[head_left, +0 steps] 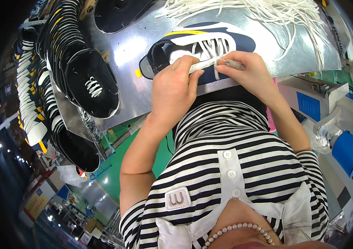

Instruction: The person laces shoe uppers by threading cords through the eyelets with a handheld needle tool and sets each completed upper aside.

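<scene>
A navy, white and yellow shoe upper (209, 39) lies sideways on the metal table before me, white lace crossing its front. My left hand (174, 85) is closed on the upper's near white edge, thumb and forefinger pinching it. In my right hand (247, 70) is a small hooked tool (235, 64) with a pale handle, its thin metal tip at the lace by the eyelet edge. A white lace end (216, 74) hangs down over the navy side between my hands. The lower fingers of the right hand hide part of the tool.
A heap of loose white laces (267, 12) covers the table's far right. Stacked black-lined uppers (91, 83) stand at the left, with another row of white and yellow uppers (29, 91) beyond. One dark upper (118, 14) lies at the far edge. Blue-and-grey equipment (309, 103) stands right.
</scene>
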The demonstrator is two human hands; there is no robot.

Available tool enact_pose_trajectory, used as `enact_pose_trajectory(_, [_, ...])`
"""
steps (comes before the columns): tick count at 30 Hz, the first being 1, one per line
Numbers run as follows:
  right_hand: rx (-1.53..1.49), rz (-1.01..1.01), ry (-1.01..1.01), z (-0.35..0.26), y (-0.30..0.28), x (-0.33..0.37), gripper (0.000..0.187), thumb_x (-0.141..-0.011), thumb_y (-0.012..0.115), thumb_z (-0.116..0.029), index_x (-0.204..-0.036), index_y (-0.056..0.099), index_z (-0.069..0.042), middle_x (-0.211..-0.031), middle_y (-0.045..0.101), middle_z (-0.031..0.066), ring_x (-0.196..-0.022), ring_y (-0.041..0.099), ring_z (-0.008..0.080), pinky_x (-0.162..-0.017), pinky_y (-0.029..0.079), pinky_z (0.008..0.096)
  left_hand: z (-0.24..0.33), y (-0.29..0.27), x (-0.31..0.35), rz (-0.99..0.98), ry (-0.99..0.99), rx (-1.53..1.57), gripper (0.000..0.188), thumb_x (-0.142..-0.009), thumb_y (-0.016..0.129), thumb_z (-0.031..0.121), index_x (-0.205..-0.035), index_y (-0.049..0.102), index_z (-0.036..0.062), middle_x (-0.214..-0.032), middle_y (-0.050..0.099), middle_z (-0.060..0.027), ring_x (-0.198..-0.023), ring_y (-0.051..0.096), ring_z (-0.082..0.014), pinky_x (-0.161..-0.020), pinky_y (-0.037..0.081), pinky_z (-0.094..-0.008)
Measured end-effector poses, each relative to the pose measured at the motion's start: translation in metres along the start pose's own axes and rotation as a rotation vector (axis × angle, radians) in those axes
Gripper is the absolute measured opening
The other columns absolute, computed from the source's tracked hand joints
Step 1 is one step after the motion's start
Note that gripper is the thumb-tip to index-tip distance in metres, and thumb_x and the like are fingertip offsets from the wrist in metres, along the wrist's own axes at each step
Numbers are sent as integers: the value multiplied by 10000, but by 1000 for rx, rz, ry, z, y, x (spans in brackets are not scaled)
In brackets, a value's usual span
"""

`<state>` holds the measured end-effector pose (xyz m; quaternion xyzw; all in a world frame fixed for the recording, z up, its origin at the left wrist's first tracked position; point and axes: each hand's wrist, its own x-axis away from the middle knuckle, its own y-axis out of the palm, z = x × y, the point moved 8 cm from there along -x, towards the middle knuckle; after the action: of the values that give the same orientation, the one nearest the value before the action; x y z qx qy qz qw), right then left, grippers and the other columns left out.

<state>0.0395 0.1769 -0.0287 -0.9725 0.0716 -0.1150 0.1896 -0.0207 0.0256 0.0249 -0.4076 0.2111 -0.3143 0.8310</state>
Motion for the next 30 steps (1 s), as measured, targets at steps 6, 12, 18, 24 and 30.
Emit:
enact_pose_trajectory(6, [-25,210,8,9,8,-4,171,-853,735,-153,-936,707,-6,-724,667,17,-650,549,35,-580,445,203,3,-2,-8,73,74,133,511,-878,673,145,-1299,424,-3,-950,660,-239,-837,651,-404,-711,517,-443])
enact_pose_trajectory(12, [-54,300,-78,9,12,-10,171,-827,727,-208,-894,717,-52,-699,684,98,-586,632,171,-577,487,305,-5,12,-22,-74,-44,106,600,-939,563,178,-1414,307,-85,-1208,570,-321,-1000,609,-466,-823,500,-491])
enact_pose_trajectory(18, [-659,-284,250,-12,44,19,97,-871,703,-152,-857,666,-63,-727,552,-87,-627,425,-10,-556,314,166,-31,16,-26,-19,-127,310,506,-963,509,161,-1404,383,-54,-1235,570,-296,-1131,566,-422,-969,446,-419])
enact_pose_trajectory(24, [-758,-336,122,-13,50,30,80,-863,698,-130,-845,653,-66,-738,558,-90,-629,416,-17,-559,298,157,-38,11,-28,31,-181,485,433,-994,461,147,-1387,428,-31,-1237,590,-269,-1151,583,-355,-997,431,-378])
enact_pose_trajectory(30, [-712,98,-47,-6,17,-20,115,-880,702,-131,-904,683,-19,-807,606,-50,-727,501,18,-647,394,177,-19,0,-22,-22,-176,399,387,-975,560,181,-1288,492,-37,-1128,656,-238,-1009,653,-361,-883,501,-371])
